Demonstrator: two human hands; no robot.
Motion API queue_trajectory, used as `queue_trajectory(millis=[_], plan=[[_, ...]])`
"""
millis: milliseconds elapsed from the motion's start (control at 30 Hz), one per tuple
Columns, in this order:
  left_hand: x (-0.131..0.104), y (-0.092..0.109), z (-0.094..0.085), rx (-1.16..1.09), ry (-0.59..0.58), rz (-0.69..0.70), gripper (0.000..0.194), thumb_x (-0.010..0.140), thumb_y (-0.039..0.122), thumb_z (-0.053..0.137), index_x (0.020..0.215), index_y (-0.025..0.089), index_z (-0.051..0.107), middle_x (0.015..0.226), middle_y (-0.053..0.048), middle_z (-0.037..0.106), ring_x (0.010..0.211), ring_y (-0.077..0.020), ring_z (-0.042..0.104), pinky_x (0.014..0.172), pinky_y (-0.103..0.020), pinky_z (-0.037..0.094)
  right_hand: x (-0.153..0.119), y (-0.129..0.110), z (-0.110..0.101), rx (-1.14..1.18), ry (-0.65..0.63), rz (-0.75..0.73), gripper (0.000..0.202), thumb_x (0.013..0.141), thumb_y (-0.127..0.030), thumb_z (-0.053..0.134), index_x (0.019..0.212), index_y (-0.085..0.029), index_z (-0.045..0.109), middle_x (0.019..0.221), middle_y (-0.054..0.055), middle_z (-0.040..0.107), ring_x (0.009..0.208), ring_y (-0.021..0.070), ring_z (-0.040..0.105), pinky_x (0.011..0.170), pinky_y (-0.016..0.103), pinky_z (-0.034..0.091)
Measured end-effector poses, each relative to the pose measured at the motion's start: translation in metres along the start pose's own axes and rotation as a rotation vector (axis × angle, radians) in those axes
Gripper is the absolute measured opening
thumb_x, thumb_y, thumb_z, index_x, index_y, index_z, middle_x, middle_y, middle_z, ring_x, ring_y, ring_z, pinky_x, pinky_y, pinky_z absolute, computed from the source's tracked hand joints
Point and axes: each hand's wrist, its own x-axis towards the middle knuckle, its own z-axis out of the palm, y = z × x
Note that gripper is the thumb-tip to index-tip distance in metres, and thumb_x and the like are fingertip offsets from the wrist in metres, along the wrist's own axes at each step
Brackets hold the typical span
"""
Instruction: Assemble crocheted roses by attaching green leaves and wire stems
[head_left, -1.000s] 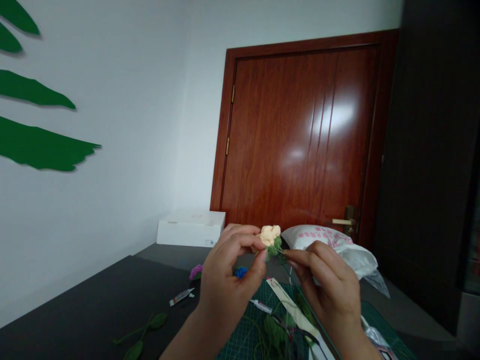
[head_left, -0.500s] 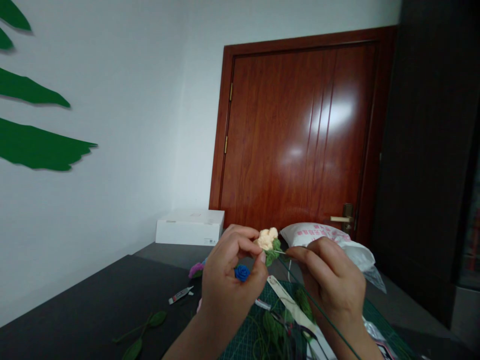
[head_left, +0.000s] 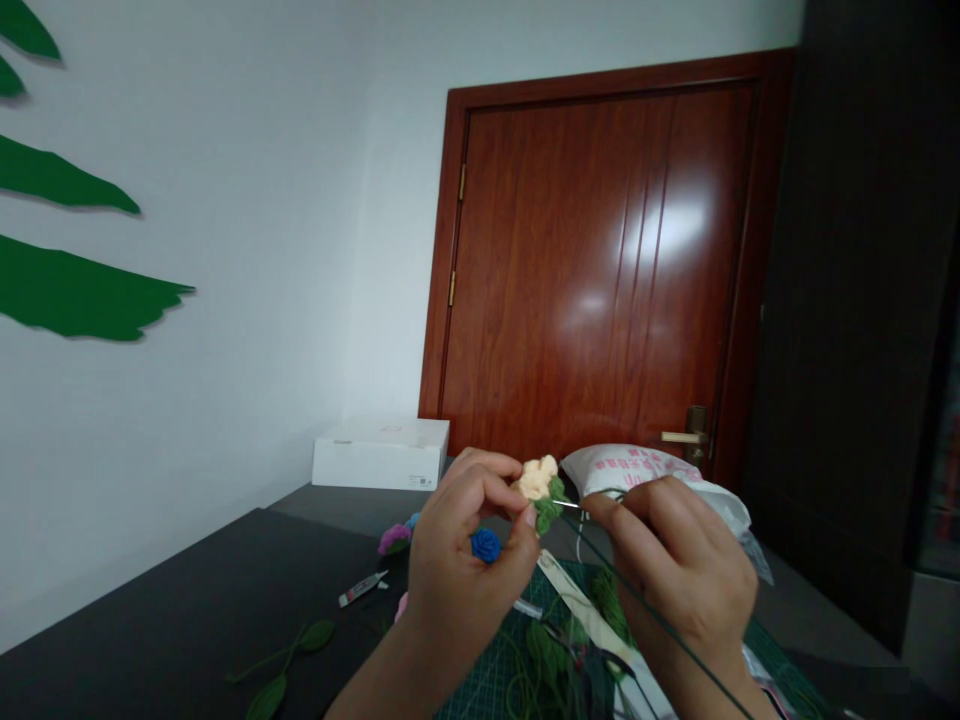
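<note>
A cream knitted flower [head_left: 536, 478] with a green base [head_left: 549, 508] is pinched between the thumb and fingers of my left hand [head_left: 469, 530], above the table. My right hand [head_left: 675, 560], just to the right, pinches a thin metal needle [head_left: 566, 504] whose far end meets the green base. A dark green strand [head_left: 660, 618] slants from near the flower down past my right wrist. Beyond my left thumb shows a blue rose-like flower [head_left: 486, 545].
On the dark table [head_left: 187, 600] lie a small tube [head_left: 363, 588], leafy stems [head_left: 289, 655] and a purple flower [head_left: 394, 540]. A green cutting mat [head_left: 487, 670] holds yarn, scissors [head_left: 577, 650] and a pale strip [head_left: 581, 605]. Behind stand a white box [head_left: 379, 465] and a white bag [head_left: 637, 465].
My right hand has moved a little right and down with the needle, and more of the needle shows between it and the flower. My left hand has shifted slightly right with the flower.
</note>
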Motion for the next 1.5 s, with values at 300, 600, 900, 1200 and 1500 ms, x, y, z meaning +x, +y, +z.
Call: queue_trajectory(millis=[300, 600, 900, 1200, 1500], plan=[[0.003, 0.008, -0.003, -0.068, -0.072, -0.068, 0.014, 0.079, 0.007, 0.057, 0.075, 0.020, 0.059, 0.089, -0.006, 0.062, 0.080, -0.0175, 0.064, 0.060, -0.028, 0.056, -0.002, 0.006, 0.009, 0.243, 0.029, 0.086, 0.024, 0.093, -0.006, 0.049, 0.085, -0.019, 0.067, 0.069, 0.000, 0.048, 0.066, 0.0158, 0.045, 0.058, 0.029, 0.034], [0.003, 0.008, -0.001, -0.185, -0.117, -0.149, 0.013, 0.076, 0.006, 0.058, 0.075, 0.019, 0.060, 0.089, -0.006, 0.061, 0.078, -0.0160, 0.063, 0.058, -0.025, 0.056, 0.000, 0.010, 0.012, 0.416, -0.034, 0.190, 0.026, 0.091, -0.005, 0.046, 0.081, -0.019, 0.066, 0.070, 0.000, 0.050, 0.066, 0.0151, 0.050, 0.057, 0.027, 0.039], [0.005, 0.009, -0.002, -0.329, -0.133, -0.307, 0.009, 0.074, 0.008, 0.062, 0.072, 0.017, 0.060, 0.090, -0.007, 0.059, 0.073, -0.0142, 0.061, 0.055, -0.023, 0.053, 0.001, 0.012, 0.011, 0.473, -0.046, 0.182, 0.028, 0.092, -0.005, 0.043, 0.078, -0.018, 0.064, 0.070, 0.000, 0.049, 0.066, 0.0151, 0.050, 0.057, 0.027, 0.038], [0.004, 0.005, -0.003, -0.439, -0.205, -0.361, 0.007, 0.076, 0.010, 0.064, 0.074, 0.016, 0.061, 0.090, -0.005, 0.057, 0.070, -0.0125, 0.060, 0.055, -0.023, 0.056, -0.001, 0.011, 0.015, 0.588, -0.063, 0.228, 0.027, 0.090, -0.004, 0.045, 0.077, -0.019, 0.063, 0.071, -0.001, 0.047, 0.066, 0.0137, 0.050, 0.057, 0.026, 0.038], [0.006, 0.005, -0.002, -0.582, -0.271, -0.449, 0.007, 0.081, 0.014, 0.065, 0.079, 0.014, 0.059, 0.092, -0.003, 0.054, 0.066, -0.0101, 0.059, 0.051, -0.024, 0.058, -0.002, 0.010, 0.016, 0.612, -0.118, 0.220, 0.020, 0.092, -0.007, 0.049, 0.081, -0.020, 0.060, 0.073, -0.001, 0.047, 0.069, 0.0152, 0.050, 0.059, 0.027, 0.037]])
